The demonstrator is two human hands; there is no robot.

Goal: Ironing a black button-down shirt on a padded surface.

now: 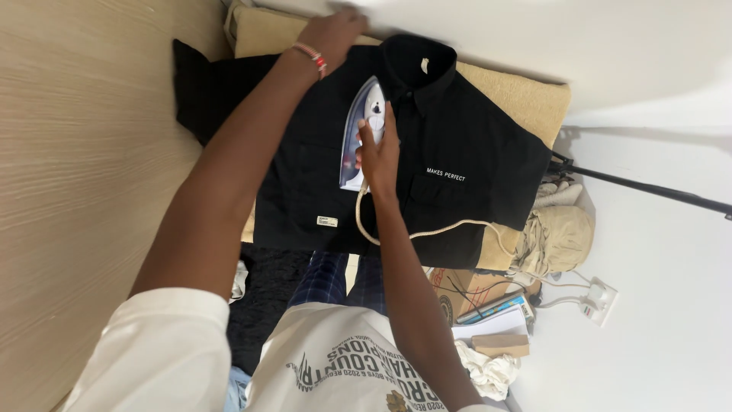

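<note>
Right hand (379,152) grip closed on iron (364,133), black shirt (457,145) on tan pad (534,99) — left hand (332,34) flat, white wall.

A small white rectangular label (327,221) sits sewn on the black shirt's front, low on its left half, near the hem. A narrow pale tag (425,65) shows inside the collar, standing upright against the black neckband. A short line of white print (445,175) runs across the right chest. Down by the wall, an open brown cardboard box (461,294) stands under cables, with a small tan carton (501,345) just below it on white paper.
</note>
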